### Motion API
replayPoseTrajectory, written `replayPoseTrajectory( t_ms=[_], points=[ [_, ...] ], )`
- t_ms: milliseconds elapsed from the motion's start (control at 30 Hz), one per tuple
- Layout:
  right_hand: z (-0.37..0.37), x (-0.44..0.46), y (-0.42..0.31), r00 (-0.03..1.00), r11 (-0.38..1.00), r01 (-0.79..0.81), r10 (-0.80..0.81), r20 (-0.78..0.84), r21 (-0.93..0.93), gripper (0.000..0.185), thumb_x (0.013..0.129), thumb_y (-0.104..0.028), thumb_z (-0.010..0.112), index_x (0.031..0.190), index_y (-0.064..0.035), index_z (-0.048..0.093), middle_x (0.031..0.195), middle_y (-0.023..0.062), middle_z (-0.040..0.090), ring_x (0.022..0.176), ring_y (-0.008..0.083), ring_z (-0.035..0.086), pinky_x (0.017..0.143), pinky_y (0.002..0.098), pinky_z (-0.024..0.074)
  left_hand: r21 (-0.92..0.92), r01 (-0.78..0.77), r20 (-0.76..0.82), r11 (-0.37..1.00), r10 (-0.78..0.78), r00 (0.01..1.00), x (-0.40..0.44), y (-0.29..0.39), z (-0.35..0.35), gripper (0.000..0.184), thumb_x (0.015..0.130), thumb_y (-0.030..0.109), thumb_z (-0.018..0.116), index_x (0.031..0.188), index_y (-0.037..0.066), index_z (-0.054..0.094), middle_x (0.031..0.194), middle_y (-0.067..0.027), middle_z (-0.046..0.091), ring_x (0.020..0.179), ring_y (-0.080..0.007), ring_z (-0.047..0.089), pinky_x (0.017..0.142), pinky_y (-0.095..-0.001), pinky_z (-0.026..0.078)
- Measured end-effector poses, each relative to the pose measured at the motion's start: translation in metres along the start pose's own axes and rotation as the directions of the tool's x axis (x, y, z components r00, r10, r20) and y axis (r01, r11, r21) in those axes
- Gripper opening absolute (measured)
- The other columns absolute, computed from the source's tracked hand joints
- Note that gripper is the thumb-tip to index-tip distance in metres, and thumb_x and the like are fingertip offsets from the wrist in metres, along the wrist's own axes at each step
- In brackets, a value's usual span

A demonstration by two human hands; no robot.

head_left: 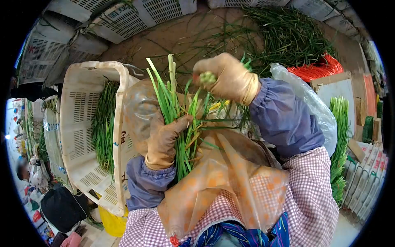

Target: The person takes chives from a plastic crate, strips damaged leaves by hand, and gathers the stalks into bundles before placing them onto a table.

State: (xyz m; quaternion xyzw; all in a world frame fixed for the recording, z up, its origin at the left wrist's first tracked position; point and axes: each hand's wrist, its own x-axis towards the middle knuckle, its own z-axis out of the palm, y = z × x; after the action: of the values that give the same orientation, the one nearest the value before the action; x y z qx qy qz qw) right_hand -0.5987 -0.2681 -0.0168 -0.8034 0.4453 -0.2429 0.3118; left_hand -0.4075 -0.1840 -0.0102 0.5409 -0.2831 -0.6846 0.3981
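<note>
My left hand (163, 142), in a tan rubber glove, is closed round a loose bunch of garlic chives (187, 144). Their pale stem ends point up and away from me, and some yellowed leaves are mixed in. To the right and higher, my gloved right hand (230, 78) makes a fist round a smaller bunch of chives (207, 78), its round pale ends facing left. Green leaves from this bunch show behind and below the fist. An orange-spotted clear plastic apron (218, 173) covers my lap beneath both hands.
At my left stands a white plastic crate (119, 140) with chives (105, 127) inside. Loose leaves form a heap (284, 37) on the floor ahead. Red strings (319, 68) lie to the right, above a stack of trimmed chives (339, 144). More crates (127, 20) line the back.
</note>
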Motion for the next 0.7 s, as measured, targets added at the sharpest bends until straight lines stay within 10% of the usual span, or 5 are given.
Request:
replayPoseTrajectory(
  t_ms=[100,200,300,533,700],
  points=[
    [-0.012,0.008,0.047,0.843,1.0,0.026,-0.018,-0.538,0.008,0.009,0.077,-0.006,0.057,0.083,-0.0051,0.063,0.074,0.0081,0.063,0.068,0.0174,0.06,0.062,0.0277,0.0473,-0.043,0.132,-0.003,0.99,-0.132,0.991,-0.001,-0.001,-0.008,0.025,0.075,0.003,0.066,0.098,0.0,0.055,0.074,-0.0088,0.061,0.057,-0.0163,0.06,0.049,-0.0276,0.051],
    [-0.046,0.005,0.132,0.635,0.928,-0.372,0.259,-0.728,0.005,0.026,0.077,-0.015,0.064,0.1,-0.0036,0.063,0.089,0.0097,0.066,0.076,0.0163,0.061,0.072,0.0257,0.0493,-0.112,0.077,0.01,0.991,-0.077,0.997,-0.002,-0.004,-0.012,0.025,0.074,0.004,0.066,0.097,0.0,0.055,0.072,-0.0081,0.061,0.056,-0.0157,0.059,0.049,-0.0271,0.05],
    [-0.031,-0.005,0.069,0.749,0.8,-0.293,0.533,-0.393,0.524,0.031,0.075,-0.017,0.069,0.102,-0.003,0.063,0.091,0.005,0.065,0.078,0.0123,0.059,0.072,0.0238,0.0482,-0.107,0.043,0.02,0.993,-0.041,0.999,0.001,-0.008,-0.013,0.025,0.074,0.004,0.067,0.096,0.0,0.055,0.074,-0.0077,0.061,0.058,-0.0151,0.06,0.049,-0.0265,0.05],
    [0.011,-0.01,0.005,0.914,0.475,-0.381,0.325,0.244,0.793,0.02,0.079,-0.02,0.067,0.091,-0.0045,0.067,0.075,-0.0004,0.062,0.067,0.0068,0.053,0.06,0.0216,0.0441,-0.083,-0.017,-0.012,0.996,0.016,1.0,-0.001,-0.004,-0.009,0.027,0.074,0.006,0.068,0.097,0.0,0.055,0.079,-0.0078,0.061,0.061,-0.0147,0.06,0.049,-0.0258,0.05],
    [-0.008,-0.006,0.065,0.682,0.797,-0.101,0.492,-0.542,0.596,0.011,0.077,-0.018,0.068,0.079,-0.0072,0.066,0.069,-0.0008,0.062,0.062,0.0047,0.052,0.055,0.021,0.0441,-0.262,0.157,-0.012,0.952,-0.166,0.986,-0.007,0.003,-0.022,0.027,0.078,0.007,0.063,0.103,-0.001,0.054,0.08,-0.0092,0.062,0.063,-0.0185,0.062,0.051,-0.0282,0.053]
  ],
)
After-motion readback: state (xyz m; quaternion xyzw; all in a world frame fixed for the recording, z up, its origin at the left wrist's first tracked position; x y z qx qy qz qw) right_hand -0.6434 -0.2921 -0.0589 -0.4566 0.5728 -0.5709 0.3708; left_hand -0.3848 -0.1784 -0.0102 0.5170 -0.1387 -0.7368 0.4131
